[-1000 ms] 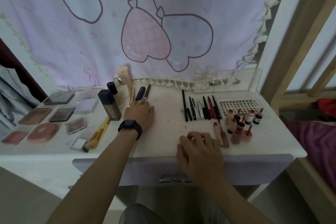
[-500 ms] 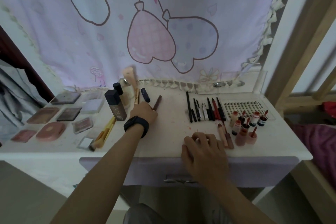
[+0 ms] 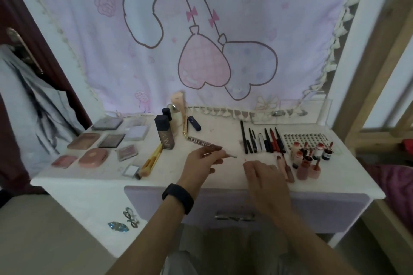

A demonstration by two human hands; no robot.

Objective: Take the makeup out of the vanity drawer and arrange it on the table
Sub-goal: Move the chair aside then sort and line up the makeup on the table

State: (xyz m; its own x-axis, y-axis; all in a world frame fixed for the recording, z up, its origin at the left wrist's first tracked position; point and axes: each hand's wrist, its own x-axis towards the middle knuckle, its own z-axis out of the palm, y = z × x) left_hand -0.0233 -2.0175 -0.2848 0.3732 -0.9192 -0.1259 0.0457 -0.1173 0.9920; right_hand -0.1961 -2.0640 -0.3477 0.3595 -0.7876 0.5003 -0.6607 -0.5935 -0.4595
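A person's left hand [image 3: 201,163] pinches a slim brown tube [image 3: 202,142] with pale lettering over the middle of the white counter [image 3: 219,126]. Thumb and fingers [image 3: 213,154] curl round its near end, and its far end points back-left at a dark bottle [image 3: 164,134]. A pale tip pokes out past the fingers to the right. A black band [image 3: 178,197] circles the wrist.

The right hand [image 3: 266,176] lies near the counter's front edge, just right of the left, with its fingers bent down. A small pink point shows at the forefinger, but it cannot be told whether the hand holds anything.

Makeup is laid out across the counter. Palettes [image 3: 86,140] sit in rows at the left, and yellow brushes [image 3: 152,161] lie at an angle beside them. A navy tube [image 3: 194,123] lies behind the bottle. A row of pencils [image 3: 261,140] lies side by side right of centre. A cluster of lip tints [image 3: 308,158] stands at the right, in front of a sheet of studs [image 3: 306,137]. Two pink sticks [image 3: 285,166] lie between the right hand and the tints.

Below the counter's front edge the lilac drawer [image 3: 312,210] is closed, its handle [image 3: 234,216] under the right forearm. A pink cartoon cloth [image 3: 201,40] hangs behind the counter.
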